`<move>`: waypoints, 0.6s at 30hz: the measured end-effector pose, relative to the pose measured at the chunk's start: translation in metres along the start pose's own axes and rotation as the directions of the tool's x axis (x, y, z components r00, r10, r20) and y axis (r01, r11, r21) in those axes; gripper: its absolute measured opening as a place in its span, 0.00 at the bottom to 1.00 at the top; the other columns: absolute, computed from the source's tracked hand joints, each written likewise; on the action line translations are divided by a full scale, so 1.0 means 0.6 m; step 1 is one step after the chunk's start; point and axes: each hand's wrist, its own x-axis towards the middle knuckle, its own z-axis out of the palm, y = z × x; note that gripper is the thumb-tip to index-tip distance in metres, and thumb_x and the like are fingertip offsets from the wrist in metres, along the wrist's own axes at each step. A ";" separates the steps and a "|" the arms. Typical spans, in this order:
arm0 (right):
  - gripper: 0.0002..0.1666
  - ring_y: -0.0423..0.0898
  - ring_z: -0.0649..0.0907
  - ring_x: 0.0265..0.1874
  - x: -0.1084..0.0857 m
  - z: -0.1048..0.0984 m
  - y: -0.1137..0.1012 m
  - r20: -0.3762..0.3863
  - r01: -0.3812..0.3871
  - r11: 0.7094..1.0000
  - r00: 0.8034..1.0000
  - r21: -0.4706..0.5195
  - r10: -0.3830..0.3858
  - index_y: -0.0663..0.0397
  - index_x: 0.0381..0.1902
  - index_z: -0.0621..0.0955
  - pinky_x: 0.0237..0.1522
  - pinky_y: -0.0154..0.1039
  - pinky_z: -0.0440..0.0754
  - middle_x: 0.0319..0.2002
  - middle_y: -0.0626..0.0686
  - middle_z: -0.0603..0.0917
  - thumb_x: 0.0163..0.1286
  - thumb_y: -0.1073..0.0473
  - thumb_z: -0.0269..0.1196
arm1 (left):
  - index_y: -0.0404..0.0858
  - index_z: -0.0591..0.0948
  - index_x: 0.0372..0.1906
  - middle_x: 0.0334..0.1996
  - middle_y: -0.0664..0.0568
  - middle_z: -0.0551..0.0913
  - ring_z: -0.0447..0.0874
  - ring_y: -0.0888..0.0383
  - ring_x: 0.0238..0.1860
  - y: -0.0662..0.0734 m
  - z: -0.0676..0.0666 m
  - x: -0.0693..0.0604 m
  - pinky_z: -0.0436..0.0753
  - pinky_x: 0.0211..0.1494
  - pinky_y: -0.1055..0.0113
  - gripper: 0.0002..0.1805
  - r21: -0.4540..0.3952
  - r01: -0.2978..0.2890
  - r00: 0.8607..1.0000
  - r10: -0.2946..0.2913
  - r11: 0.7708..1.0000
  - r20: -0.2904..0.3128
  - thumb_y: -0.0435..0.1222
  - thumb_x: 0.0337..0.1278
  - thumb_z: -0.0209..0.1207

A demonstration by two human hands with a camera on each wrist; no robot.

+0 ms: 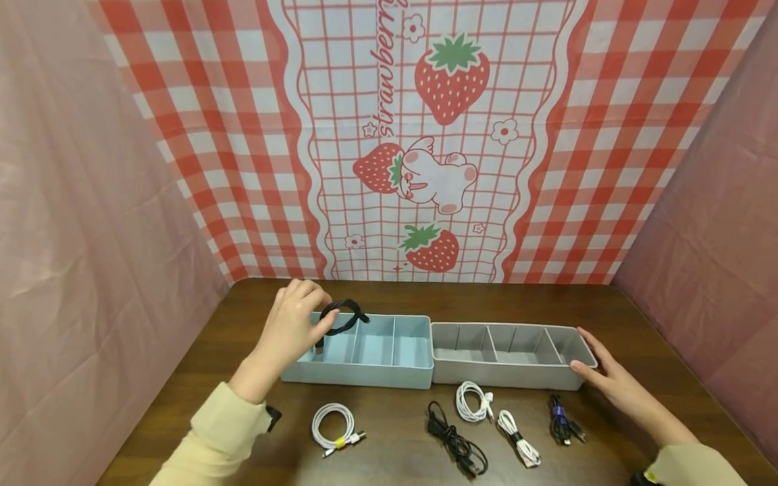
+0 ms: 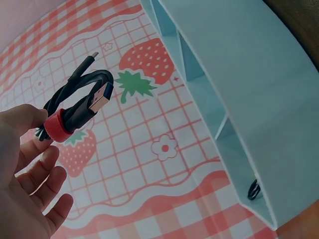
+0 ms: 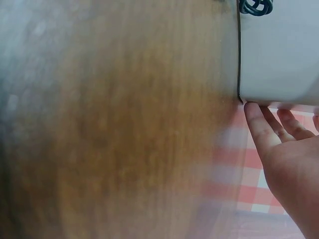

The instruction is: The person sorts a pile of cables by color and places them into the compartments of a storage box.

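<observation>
The left hand (image 1: 292,320) is pinching a coiled black cable (image 2: 77,114) between thumb and forefinger, gripping it beside its red band (image 2: 58,125), while the other three fingers are hanging loosely bent and spread apart. The cable is hovering above the left part of the blue box (image 1: 365,375), its two plugs pointing away from the palm. A small dark coil (image 2: 254,189) is lying inside an end compartment of that box.

The right hand (image 1: 614,378) is holding the right end of the grey box (image 1: 510,373): the thumb is resting on the front rim near the corner, the forefinger is reaching the back corner, and other fingers are touching the end wall. The two boxes are standing end to end on the table (image 1: 377,466), with five bundled cords lying in front of them.
</observation>
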 end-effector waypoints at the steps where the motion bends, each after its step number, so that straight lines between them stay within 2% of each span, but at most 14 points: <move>1: 0.44 0.71 0.56 0.62 0.000 0.000 0.000 0.000 -0.002 1.000 1.000 -0.001 0.002 0.43 0.75 0.38 0.40 0.17 0.64 0.71 0.70 0.45 0.74 0.55 0.51 | 0.40 0.81 0.29 0.31 0.51 0.78 0.72 0.53 0.36 -0.002 0.003 -0.001 0.68 0.38 0.59 0.09 0.000 0.007 1.000 -0.007 1.000 -0.001 0.38 0.45 0.70; 5: 0.44 0.69 0.57 0.62 0.000 -0.001 -0.001 -0.003 0.002 1.000 1.000 -0.005 -0.002 0.43 0.75 0.38 0.41 0.17 0.64 0.71 0.70 0.46 0.74 0.55 0.51 | 0.40 0.81 0.29 0.30 0.52 0.77 0.71 0.52 0.36 -0.008 0.015 -0.004 0.68 0.38 0.59 0.08 0.012 0.039 0.999 -0.039 0.999 -0.007 0.38 0.45 0.69; 8: 0.43 0.49 0.62 0.64 -0.001 0.000 -0.001 -0.012 0.014 1.000 1.000 -0.016 -0.014 0.43 0.76 0.39 0.41 0.17 0.65 0.70 0.70 0.48 0.74 0.56 0.51 | 0.40 0.81 0.29 0.30 0.52 0.77 0.71 0.52 0.36 -0.011 0.022 -0.007 0.67 0.38 0.59 0.08 0.020 0.067 0.998 -0.067 0.998 -0.011 0.38 0.46 0.69; 10: 0.43 0.32 0.63 0.59 -0.002 0.001 0.000 -0.018 0.025 0.999 1.000 -0.022 -0.025 0.44 0.76 0.40 0.41 0.18 0.66 0.70 0.70 0.49 0.74 0.56 0.51 | 0.40 0.81 0.29 0.30 0.51 0.77 0.71 0.51 0.36 -0.013 0.026 -0.010 0.67 0.38 0.59 0.08 0.019 0.087 0.996 -0.087 0.996 -0.014 0.38 0.46 0.69; 12: 0.43 0.20 0.59 0.52 -0.003 0.001 0.001 -0.022 0.033 0.999 0.999 -0.025 -0.033 0.44 0.76 0.40 0.42 0.18 0.66 0.69 0.70 0.50 0.74 0.56 0.51 | 0.40 0.81 0.29 0.30 0.51 0.77 0.71 0.51 0.36 -0.014 0.030 -0.012 0.67 0.38 0.59 0.08 0.018 0.105 0.994 -0.105 0.994 -0.014 0.38 0.46 0.69; 14: 0.43 0.17 0.58 0.51 -0.003 0.001 0.002 -0.024 0.038 0.999 0.999 -0.019 -0.038 0.44 0.76 0.40 0.42 0.18 0.66 0.69 0.70 0.50 0.74 0.56 0.51 | 0.40 0.81 0.29 0.30 0.51 0.77 0.71 0.51 0.36 -0.016 0.034 -0.015 0.67 0.39 0.59 0.08 0.019 0.123 0.992 -0.122 0.992 -0.015 0.37 0.46 0.69; 18: 0.43 0.17 0.58 0.51 -0.003 0.001 0.002 -0.021 0.034 0.999 0.999 -0.016 -0.035 0.43 0.76 0.40 0.42 0.18 0.65 0.70 0.70 0.49 0.74 0.56 0.51 | 0.39 0.81 0.29 0.30 0.50 0.77 0.72 0.50 0.36 -0.020 0.041 -0.019 0.68 0.40 0.57 0.08 0.031 0.156 0.988 -0.155 0.987 -0.019 0.37 0.47 0.68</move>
